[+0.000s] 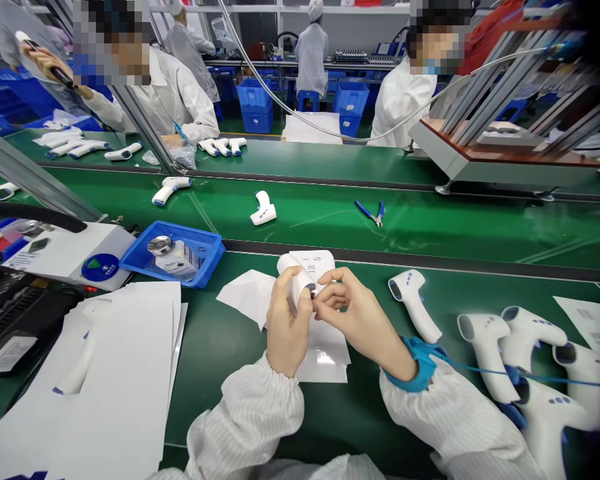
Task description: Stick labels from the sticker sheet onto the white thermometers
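My left hand (286, 327) is closed round a white handheld infrared thermometer (300, 285), its dark end turned toward me. Fingers pinched, my right hand (360, 319) meets the thermometer at that end; whatever lies between the fingertips is too small or hidden to make out. A blue wrist strap (421, 365) circles my right wrist. Beneath both hands lie a glossy label sheet (325, 365) and a crumpled white paper (247, 295). To the right of my right hand, a single thermometer (416, 303) rests on the green bench.
Several thermometers (485, 333) cluster at the right. A blue tray (207, 267) with a bottle (177, 260) stands left, beyond white sheets (135, 373). Nippers (373, 212) and a thermometer (264, 208) lie on the green belt (310, 200). Co-workers (180, 93) sit across.
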The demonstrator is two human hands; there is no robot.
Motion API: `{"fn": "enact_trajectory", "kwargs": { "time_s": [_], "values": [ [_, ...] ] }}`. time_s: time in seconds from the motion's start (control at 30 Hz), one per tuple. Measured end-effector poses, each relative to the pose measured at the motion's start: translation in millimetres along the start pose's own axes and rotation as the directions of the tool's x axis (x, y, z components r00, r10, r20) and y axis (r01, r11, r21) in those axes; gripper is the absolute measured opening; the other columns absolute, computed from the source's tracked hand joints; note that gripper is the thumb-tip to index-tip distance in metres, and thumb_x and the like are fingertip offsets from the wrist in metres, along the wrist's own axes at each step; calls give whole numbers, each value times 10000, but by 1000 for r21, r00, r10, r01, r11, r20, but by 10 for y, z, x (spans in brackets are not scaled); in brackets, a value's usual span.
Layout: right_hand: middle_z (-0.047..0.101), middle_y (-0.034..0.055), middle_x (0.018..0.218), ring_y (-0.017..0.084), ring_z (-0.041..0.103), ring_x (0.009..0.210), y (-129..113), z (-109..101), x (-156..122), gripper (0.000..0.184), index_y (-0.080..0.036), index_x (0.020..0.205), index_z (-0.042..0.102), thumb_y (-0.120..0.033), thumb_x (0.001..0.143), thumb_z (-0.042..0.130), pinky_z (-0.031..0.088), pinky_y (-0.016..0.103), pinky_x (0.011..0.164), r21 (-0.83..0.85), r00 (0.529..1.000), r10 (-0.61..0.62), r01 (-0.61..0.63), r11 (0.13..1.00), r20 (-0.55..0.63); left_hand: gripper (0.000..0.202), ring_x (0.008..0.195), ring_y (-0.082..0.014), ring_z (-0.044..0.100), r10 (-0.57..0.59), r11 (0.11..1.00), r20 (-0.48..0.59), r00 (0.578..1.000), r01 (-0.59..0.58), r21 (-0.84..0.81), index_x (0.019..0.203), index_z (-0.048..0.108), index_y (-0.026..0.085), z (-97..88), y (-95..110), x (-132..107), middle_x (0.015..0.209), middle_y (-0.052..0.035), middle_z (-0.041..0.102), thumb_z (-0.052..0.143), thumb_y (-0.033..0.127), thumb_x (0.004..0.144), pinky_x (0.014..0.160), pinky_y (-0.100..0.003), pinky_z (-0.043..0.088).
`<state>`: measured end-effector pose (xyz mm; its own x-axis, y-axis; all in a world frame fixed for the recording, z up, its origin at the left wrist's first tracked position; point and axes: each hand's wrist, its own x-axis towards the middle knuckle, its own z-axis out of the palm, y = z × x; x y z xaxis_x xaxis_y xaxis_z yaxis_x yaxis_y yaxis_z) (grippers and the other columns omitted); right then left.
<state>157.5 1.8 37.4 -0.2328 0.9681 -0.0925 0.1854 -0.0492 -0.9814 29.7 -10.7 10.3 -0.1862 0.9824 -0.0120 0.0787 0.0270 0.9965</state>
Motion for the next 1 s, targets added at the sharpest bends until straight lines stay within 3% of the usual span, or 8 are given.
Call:
{"fn": "enact_trajectory", "kwargs": {
  "time_s": [0.17, 0.33, 0.43, 0.6, 0.77, 0.87, 0.93, 1.0],
  "values": [
    [612, -52, 702, 123, 628, 607, -32, -78, 79, 292, -232, 941, 499, -266, 740, 708, 553, 281, 600, 243, 989, 65, -96, 965, 134, 286, 825, -144, 583, -245, 913, 158, 956, 283, -293, 1190, 495, 317, -42, 90, 51, 1057, -10, 583, 479, 430, 927, 727, -271, 494],
    [581, -2, 813, 138, 594, 735, -29, -143, 115, 194, -218, 897, 557, -317, 789, 685, 546, 276, 640, 139, 999, -35, 36, 990, -6, 421, 936, -164, 600, -276, 787, 390, 878, 440, -432, 1284, 406, 384, -126, 184, 53, 1136, 0, 566, 548, 354, 889, 769, -307, 529],
    [595, 30, 958, 165, 602, 856, -27, -160, 133, 151, -235, 934, 569, -332, 842, 638, 543, 313, 742, 80, 989, -131, 136, 987, -65, 565, 963, -174, 572, -255, 795, 425, 868, 439, -419, 1332, 379, 384, -159, 210, 26, 1065, -6, 564, 596, 249, 828, 777, -305, 523],
    [585, 53, 1179, 228, 535, 1153, -50, -99, 181, 234, -269, 1079, 571, -336, 861, 623, 442, 415, 1009, -57, 962, -267, 270, 961, 55, 800, 827, -148, 562, -183, 879, 426, 886, 342, -334, 1381, 345, 372, -142, 211, -15, 1039, -10, 550, 609, 68, 689, 717, -273, 491],
    [577, 44, 1191, 214, 520, 1190, -35, -26, 223, 237, -269, 1095, 557, -288, 866, 617, 389, 416, 1070, -53, 952, -293, 298, 953, 92, 794, 1119, -216, 526, -108, 957, 337, 935, 189, -220, 1376, 357, 326, -151, 222, -28, 1283, -34, 478, 548, 22, 668, 903, -319, 460],
    [534, 43, 1272, 224, 470, 1252, -43, -26, 215, 399, -290, 1161, 539, -245, 795, 690, 360, 422, 1098, -105, 930, -306, 332, 937, 203, 794, 1141, -229, 520, -147, 952, 337, 930, 226, -206, 1377, 359, 306, -180, 211, -21, 1253, -44, 494, 545, 18, 661, 925, -333, 455],
    [535, 39, 1275, 230, 469, 1250, -44, -30, 231, 431, -298, 1163, 551, -233, 768, 709, 363, 423, 1093, -134, 925, -300, 336, 932, 234, 808, 1045, -213, 557, -195, 934, 366, 910, 286, -213, 1376, 349, 300, -183, 195, -22, 1175, -45, 524, 547, 14, 647, 841, -310, 485],
    [576, 36, 1212, 226, 515, 1186, -17, -29, 287, 342, -285, 1113, 587, -242, 788, 685, 396, 406, 1052, -145, 938, -286, 317, 937, 197, 813, 868, -163, 571, -229, 915, 391, 891, 334, -226, 1372, 341, 311, -165, 182, -30, 1061, -26, 544, 544, 15, 643, 708, -259, 484]
  ]
}}
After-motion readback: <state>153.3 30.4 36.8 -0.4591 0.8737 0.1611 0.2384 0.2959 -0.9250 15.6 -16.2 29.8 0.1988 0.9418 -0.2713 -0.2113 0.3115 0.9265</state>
